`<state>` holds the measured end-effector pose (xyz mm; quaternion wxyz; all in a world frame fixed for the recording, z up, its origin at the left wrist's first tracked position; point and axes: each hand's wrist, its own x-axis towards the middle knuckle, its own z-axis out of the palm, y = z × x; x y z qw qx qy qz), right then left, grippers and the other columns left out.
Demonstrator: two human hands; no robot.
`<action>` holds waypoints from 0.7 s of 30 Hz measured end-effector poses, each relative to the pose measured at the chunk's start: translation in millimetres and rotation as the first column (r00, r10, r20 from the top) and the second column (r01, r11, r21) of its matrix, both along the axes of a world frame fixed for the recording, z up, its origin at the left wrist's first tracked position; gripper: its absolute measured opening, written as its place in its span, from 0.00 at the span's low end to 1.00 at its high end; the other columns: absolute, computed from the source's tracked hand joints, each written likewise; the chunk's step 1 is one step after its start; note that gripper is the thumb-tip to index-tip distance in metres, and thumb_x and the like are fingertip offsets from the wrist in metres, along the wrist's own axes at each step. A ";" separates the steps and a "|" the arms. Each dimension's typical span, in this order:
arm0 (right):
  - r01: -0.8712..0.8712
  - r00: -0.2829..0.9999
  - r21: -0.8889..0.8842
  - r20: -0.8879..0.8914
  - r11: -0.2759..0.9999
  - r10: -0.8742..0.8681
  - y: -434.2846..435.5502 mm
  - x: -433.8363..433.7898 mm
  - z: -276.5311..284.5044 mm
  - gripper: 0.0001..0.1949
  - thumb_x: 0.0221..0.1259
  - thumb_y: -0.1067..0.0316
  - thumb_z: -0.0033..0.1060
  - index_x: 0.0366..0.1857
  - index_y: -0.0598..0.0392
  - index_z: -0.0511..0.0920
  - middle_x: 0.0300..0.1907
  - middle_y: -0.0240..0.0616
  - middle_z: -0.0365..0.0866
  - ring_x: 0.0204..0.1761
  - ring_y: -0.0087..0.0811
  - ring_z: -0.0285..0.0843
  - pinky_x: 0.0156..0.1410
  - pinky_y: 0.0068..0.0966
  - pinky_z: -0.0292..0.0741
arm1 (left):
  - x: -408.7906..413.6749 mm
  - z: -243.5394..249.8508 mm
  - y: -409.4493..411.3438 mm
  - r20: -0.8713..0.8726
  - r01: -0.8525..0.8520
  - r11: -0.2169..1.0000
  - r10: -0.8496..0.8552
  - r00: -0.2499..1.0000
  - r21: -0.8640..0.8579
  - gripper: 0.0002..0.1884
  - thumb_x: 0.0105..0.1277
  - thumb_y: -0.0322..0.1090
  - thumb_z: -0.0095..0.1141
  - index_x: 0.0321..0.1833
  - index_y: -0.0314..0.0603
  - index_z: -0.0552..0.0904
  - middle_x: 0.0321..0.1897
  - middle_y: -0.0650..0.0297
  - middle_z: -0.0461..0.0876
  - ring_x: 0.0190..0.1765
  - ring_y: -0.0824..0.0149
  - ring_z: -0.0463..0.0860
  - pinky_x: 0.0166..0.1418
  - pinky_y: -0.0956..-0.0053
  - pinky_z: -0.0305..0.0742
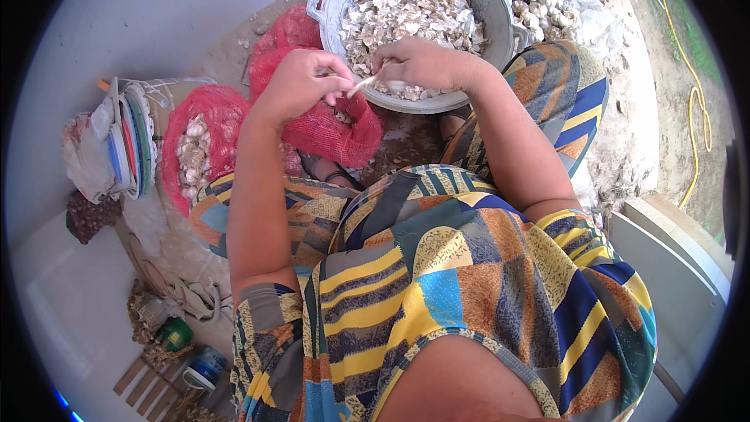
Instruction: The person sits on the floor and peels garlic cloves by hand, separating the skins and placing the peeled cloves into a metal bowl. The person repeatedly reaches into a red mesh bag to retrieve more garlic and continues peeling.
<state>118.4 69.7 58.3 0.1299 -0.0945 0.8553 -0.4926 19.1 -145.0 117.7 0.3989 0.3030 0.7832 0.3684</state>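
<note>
My right hand [425, 64] is closed around a garlic bulb [396, 85] over the near rim of a large metal pot [495, 23]. The bulb's dry stem [363, 86] sticks out leftward to the fingertips of my left hand [310, 82]. Whether those bent fingers grip the stem or only touch it is hard to see. Loose papery garlic skins [410, 12] lie heaped in the pot. Beneath my left hand, a red mesh sack [328, 135] has its mouth open towards me, with some garlic partly visible inside.
Another red mesh bag [225, 117] holds garlic bulbs at the left. Beyond the pot's right side, more bulbs [542, 6] lie on clear plastic. Stacked plastic lids [135, 135] lean by the wall. A yellow hose [694, 94] runs outside at right. My knees flank the pot's near side.
</note>
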 end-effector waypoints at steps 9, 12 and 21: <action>0.577 0.750 -0.725 0.288 0.376 -0.596 12.3 -13.6 11.3 0.14 0.75 0.63 0.45 0.52 0.58 0.79 0.36 0.37 0.83 0.29 0.22 0.74 0.37 0.19 0.73 | -27.4 -1.0 44.2 -0.255 -0.297 0.851 0.431 0.866 0.433 0.24 0.63 0.31 0.66 0.60 0.29 0.76 0.52 0.54 0.83 0.45 0.68 0.84 0.49 0.75 0.81; 0.560 0.726 -0.801 0.352 0.212 -0.591 6.8 -11.6 11.7 0.16 0.76 0.65 0.45 0.58 0.62 0.77 0.42 0.40 0.83 0.36 0.25 0.79 0.42 0.21 0.76 | 2.1 -9.8 73.1 -0.014 -0.299 0.879 0.327 0.945 0.372 0.34 0.64 0.33 0.67 0.70 0.29 0.66 0.59 0.50 0.77 0.55 0.63 0.81 0.54 0.71 0.82; 0.590 0.691 -0.489 -0.106 0.642 -0.715 -20.2 -14.9 -5.7 0.13 0.77 0.68 0.45 0.53 0.57 0.81 0.38 0.36 0.84 0.29 0.18 0.79 0.29 0.17 0.77 | 42.5 -40.4 73.2 0.380 -0.556 0.666 0.408 0.830 0.498 0.18 0.67 0.31 0.64 0.57 0.35 0.76 0.42 0.64 0.82 0.38 0.75 0.82 0.39 0.80 0.80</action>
